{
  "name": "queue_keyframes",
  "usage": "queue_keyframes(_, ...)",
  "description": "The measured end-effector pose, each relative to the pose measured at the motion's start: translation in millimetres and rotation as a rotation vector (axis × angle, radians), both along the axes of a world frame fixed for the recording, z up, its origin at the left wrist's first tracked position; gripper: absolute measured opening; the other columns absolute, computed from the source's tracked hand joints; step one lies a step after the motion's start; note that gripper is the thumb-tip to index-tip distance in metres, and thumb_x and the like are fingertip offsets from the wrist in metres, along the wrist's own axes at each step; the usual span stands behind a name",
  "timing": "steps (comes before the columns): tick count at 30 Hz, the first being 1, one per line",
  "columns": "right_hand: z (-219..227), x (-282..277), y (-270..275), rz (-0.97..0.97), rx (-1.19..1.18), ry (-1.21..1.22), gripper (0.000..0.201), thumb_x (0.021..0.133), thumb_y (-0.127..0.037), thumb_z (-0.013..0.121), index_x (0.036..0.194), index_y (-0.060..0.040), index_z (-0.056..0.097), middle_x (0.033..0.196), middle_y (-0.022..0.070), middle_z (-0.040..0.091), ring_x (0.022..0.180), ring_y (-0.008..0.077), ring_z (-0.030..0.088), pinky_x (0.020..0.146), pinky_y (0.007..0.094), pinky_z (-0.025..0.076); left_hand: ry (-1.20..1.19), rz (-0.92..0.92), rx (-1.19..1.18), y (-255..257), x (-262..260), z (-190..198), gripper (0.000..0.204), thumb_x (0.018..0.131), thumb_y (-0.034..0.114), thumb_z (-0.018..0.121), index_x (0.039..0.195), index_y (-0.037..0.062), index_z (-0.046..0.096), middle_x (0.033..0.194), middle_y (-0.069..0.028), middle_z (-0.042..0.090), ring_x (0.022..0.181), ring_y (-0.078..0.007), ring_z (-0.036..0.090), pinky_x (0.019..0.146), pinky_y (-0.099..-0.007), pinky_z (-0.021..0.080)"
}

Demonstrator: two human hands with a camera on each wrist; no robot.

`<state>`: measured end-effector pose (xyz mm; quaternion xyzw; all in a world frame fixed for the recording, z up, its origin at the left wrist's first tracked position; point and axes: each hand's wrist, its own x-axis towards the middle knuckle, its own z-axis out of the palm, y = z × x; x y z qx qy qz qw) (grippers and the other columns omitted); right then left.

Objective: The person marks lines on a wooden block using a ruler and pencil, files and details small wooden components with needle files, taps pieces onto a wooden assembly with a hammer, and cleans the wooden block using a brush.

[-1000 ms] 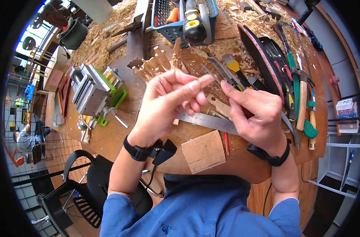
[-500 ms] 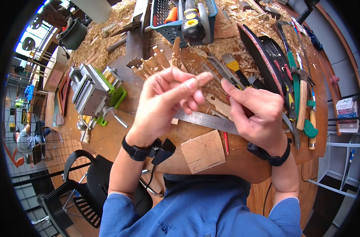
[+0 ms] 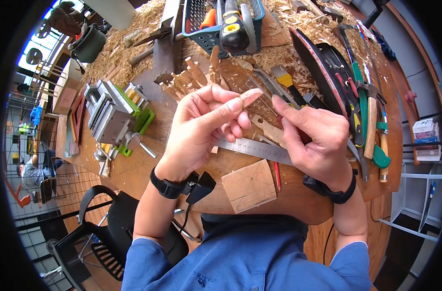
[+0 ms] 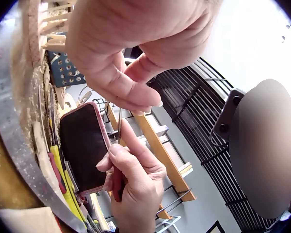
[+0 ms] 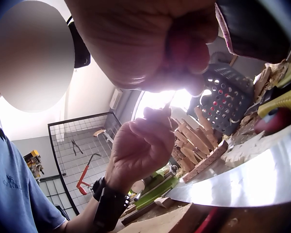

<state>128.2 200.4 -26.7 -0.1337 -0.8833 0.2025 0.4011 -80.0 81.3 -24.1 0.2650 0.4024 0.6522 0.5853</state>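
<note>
In the head view my left hand (image 3: 196, 121) pinches a small pale wooden piece (image 3: 251, 97) between thumb and forefinger, its tip pointing to the right. Opposite it, my right hand (image 3: 320, 138) grips a slim carving knife with its forefinger stretched along the tool. The left wrist view shows the dark red handle (image 4: 118, 184) inside that fist and the thin blade (image 4: 120, 127) reaching up toward the left fingertips. Both hands are held above a steel ruler (image 3: 252, 146) lying on the table, and the right fist partly hides the knife.
A square wooden board (image 3: 250, 186) and a red pencil (image 3: 277, 175) lie near the front edge. A vise (image 3: 115, 114) stands left; carved wooden sticks (image 3: 196, 72) and a blue basket (image 3: 196, 36) are behind. Several tools, including a hammer (image 3: 371, 121), lie right.
Both hands stay almost in place. The wooden piece has turned slightly in the left fingers and shows more of its face; the blade is less distinct beside it.
</note>
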Motion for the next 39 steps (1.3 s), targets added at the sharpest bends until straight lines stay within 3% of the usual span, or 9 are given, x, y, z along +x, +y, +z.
queue_keyframes(12, -0.2, 0.3, -0.7, -0.028, -0.013, 0.065, 0.044, 0.074, 0.01, 0.069, 0.115, -0.0034, 0.079, 0.058, 0.0087, 0.057, 0.047, 0.0211, 0.055, 0.048, 0.033, 0.045, 0.038, 0.044, 0.023, -1.1, -3.0, 1.0, 0.009, 0.103, 0.008, 0.067, 0.109, 0.0015, 0.066, 0.088, -0.0123, 0.075, 0.069, -0.0114, 0.071, 0.062, -0.0209, 0.058)
queue_keyframes(17, 0.1, 1.5, -1.1, -0.009, 0.016, 0.048, 0.044, 0.074, 0.009, 0.07, 0.115, -0.0042, 0.079, 0.058, 0.0078, 0.057, 0.046, 0.0211, 0.053, 0.047, 0.0334, 0.044, 0.08, 0.085, 0.0, 0.2, 1.4, 0.2, 0.007, 0.104, 0.005, 0.063, 0.109, 0.002, 0.067, 0.085, -0.0116, 0.073, 0.064, -0.0099, 0.07, 0.057, -0.0181, 0.056)
queue_keyframes(21, 1.0, 1.5, -1.2, 0.005, 0.025, 0.001, 0.045, 0.073, 0.007, 0.07, 0.116, -0.0053, 0.079, 0.059, 0.0063, 0.056, 0.047, 0.0214, 0.052, 0.048, 0.0336, 0.043, 0.05, 0.044, 0.019, -0.6, -1.1, -0.5, 0.01, 0.102, 0.008, 0.067, 0.109, 0.0016, 0.067, 0.088, -0.0116, 0.075, 0.069, -0.0105, 0.07, 0.061, -0.0205, 0.057)
queue_keyframes(33, 0.3, 0.7, -0.7, 0.001, 0.024, -0.016, 0.046, 0.073, 0.005, 0.072, 0.117, -0.0075, 0.079, 0.059, 0.0053, 0.054, 0.047, 0.0219, 0.051, 0.048, 0.0348, 0.043, 0.065, 0.028, -0.019, -0.5, 3.5, 2.6, 0.006, 0.103, 0.005, 0.063, 0.108, 0.0018, 0.065, 0.085, -0.012, 0.074, 0.064, -0.0099, 0.07, 0.055, -0.016, 0.055)
queue_keyframes(36, 1.4, 1.5, -1.4, -0.003, 0.029, -0.019, 0.046, 0.073, 0.004, 0.072, 0.117, -0.0075, 0.079, 0.059, 0.0054, 0.055, 0.047, 0.0221, 0.051, 0.048, 0.0348, 0.043, 0.049, 0.108, -0.003, -1.3, -7.4, 5.4, 0.006, 0.103, 0.005, 0.063, 0.108, 0.0017, 0.065, 0.085, -0.0119, 0.074, 0.063, -0.0099, 0.07, 0.054, -0.0169, 0.055)
queue_keyframes(39, 0.5, 0.2, -1.7, -0.003, 0.023, -0.019, 0.046, 0.073, 0.005, 0.072, 0.117, -0.0076, 0.08, 0.06, 0.0058, 0.056, 0.048, 0.0222, 0.052, 0.048, 0.0348, 0.044, 0.094, 0.044, -0.013, -0.4, 2.9, 3.2, 0.006, 0.104, 0.005, 0.062, 0.108, 0.002, 0.065, 0.085, -0.0118, 0.074, 0.063, -0.0096, 0.07, 0.054, -0.0166, 0.055)
